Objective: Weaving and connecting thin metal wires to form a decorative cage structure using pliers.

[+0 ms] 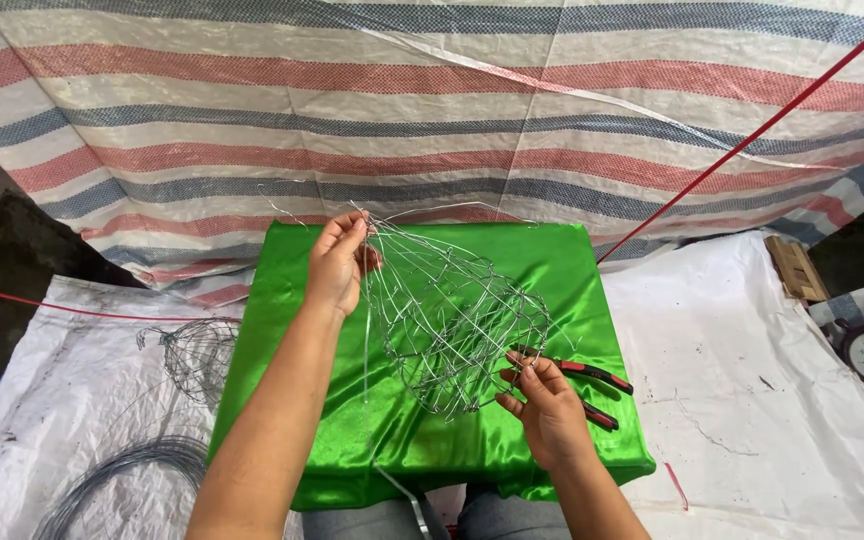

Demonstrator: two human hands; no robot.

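A: Status on the hands?

B: Left hand pinches the narrow top of the wire cage, at 11 o'clock on the green cloth. Right hand grips the cage's wide rim at 5 o'clock.

A: Cage position?

B: Held tilted above the cloth-covered bench, centre. Red-handled pliers lie on the cloth just beside the right hand, 3 o'clock. Second wire cage on the white sheet, 9 o'clock.

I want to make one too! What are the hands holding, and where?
Both hold a wire mesh basket: the left hand pinches its narrow top wires, the right hand grips its wide bottom rim.
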